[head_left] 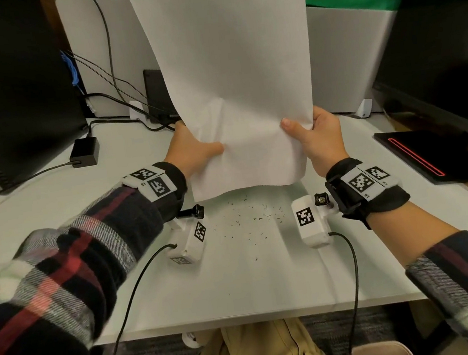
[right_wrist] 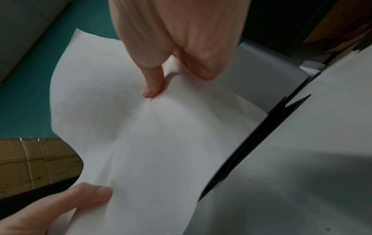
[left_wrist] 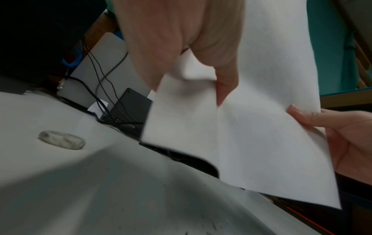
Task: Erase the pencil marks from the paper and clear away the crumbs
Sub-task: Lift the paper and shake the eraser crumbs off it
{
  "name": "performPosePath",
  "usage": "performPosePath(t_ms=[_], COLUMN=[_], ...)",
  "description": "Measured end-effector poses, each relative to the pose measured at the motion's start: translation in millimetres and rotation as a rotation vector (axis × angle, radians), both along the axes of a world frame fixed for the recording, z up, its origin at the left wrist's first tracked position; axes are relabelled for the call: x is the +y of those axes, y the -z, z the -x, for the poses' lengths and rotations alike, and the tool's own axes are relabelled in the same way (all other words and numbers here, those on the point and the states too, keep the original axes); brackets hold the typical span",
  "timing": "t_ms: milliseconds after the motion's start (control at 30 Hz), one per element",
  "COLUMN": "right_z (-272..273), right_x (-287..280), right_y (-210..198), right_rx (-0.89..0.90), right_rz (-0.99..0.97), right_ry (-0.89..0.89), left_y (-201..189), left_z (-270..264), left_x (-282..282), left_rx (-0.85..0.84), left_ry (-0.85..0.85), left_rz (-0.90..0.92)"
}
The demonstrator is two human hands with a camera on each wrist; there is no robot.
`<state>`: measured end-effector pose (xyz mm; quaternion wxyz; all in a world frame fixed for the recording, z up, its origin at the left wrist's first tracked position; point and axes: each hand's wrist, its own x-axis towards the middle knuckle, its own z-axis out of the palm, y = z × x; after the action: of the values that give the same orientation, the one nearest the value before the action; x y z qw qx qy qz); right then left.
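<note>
A white sheet of paper [head_left: 232,74] stands upright above the desk, its lower edge lifted clear of the surface. My left hand [head_left: 194,149] pinches its lower left side, thumb in front. My right hand [head_left: 309,129] pinches the lower right side the same way. Dark eraser crumbs [head_left: 249,219] lie scattered on the white desk [head_left: 240,288] just below the paper. In the left wrist view, the paper [left_wrist: 251,127] hangs from my left hand [left_wrist: 201,66], and a grey-white eraser [left_wrist: 62,139] lies on the desk. The right wrist view shows my right hand [right_wrist: 169,76] holding the paper [right_wrist: 161,135].
A black monitor [head_left: 6,87] stands at the back left with a black power adapter [head_left: 84,152] and cables beside it. Another dark screen [head_left: 442,57] and a black tablet with a red stripe [head_left: 436,155] sit to the right. The desk's front edge [head_left: 244,320] is near me.
</note>
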<state>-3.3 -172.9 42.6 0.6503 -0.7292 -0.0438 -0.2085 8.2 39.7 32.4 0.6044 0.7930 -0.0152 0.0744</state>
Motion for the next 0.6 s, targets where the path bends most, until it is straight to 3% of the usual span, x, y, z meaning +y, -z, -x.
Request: performPosePath(t_ms=[200,433,600], right_z=[-0.9,5.6,6.9], right_x=[-0.5,-0.5,-4.7], right_y=[4.8,4.0,-2.8], right_rx=[0.017,0.045,0.035], right_rz=[0.008,-0.021,-0.078], right_ry=[0.015,-0.069,-0.078], left_y=[-0.2,-8.3,-12.6], left_z=[5.9,15.3,17.0], left_x=[8.3,4.6,5.4], left_rx=[0.036,-0.070,-0.109], left_ry=[0.134,0.057,0.059], left_rz=[-0.073,0.151,0.124])
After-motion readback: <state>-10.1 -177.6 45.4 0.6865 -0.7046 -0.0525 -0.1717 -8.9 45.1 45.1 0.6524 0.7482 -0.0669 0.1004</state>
